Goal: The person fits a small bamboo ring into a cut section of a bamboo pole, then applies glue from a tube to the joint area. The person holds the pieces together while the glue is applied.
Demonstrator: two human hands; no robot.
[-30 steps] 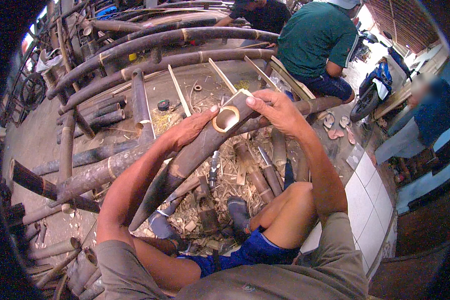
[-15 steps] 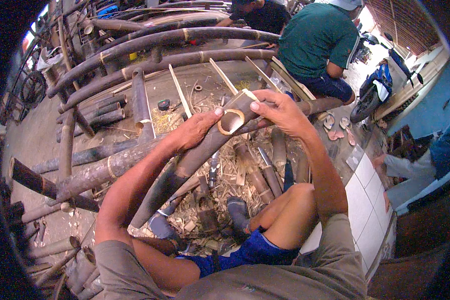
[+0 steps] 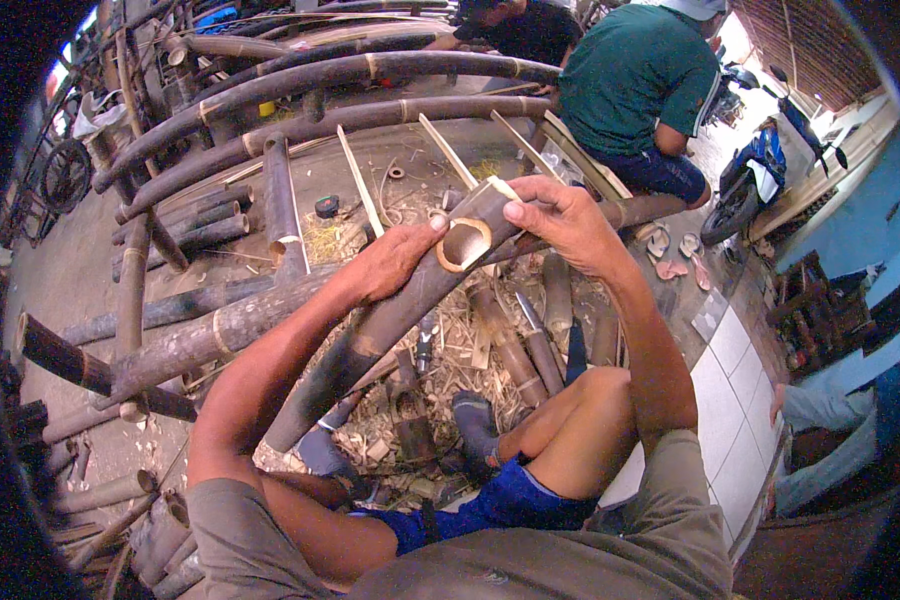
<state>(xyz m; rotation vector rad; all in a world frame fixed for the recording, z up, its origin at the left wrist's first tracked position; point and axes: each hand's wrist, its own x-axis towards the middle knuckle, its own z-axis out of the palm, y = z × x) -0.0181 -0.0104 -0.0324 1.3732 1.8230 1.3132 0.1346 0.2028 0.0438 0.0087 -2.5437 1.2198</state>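
Both my hands hold a dark brown bamboo pole (image 3: 395, 318) that slants from my lap up to the far right. Near its upper end a round hole (image 3: 465, 246) is cut in its side, pale at the rim. My left hand (image 3: 400, 258) wraps the pole just left of the hole, thumb along its top. My right hand (image 3: 562, 222) grips the upper end, thumb on top, by a pale split edge. Beneath lies a thick bamboo beam (image 3: 195, 345) of a frame. A chisel-like blade with a wooden handle (image 3: 540, 352) lies among shavings.
Wood shavings (image 3: 450, 400) cover the floor between my feet. Bamboo frame rails (image 3: 320, 78) cross the far side. A person in a green shirt (image 3: 630, 85) sits at the far right, near a motorbike (image 3: 755, 170). Another person's leg (image 3: 820, 425) is at right, beside white tiles (image 3: 720, 385).
The person at the right edge has moved nearer to me, lower in the view. My hands and the bamboo pole have hardly shifted.
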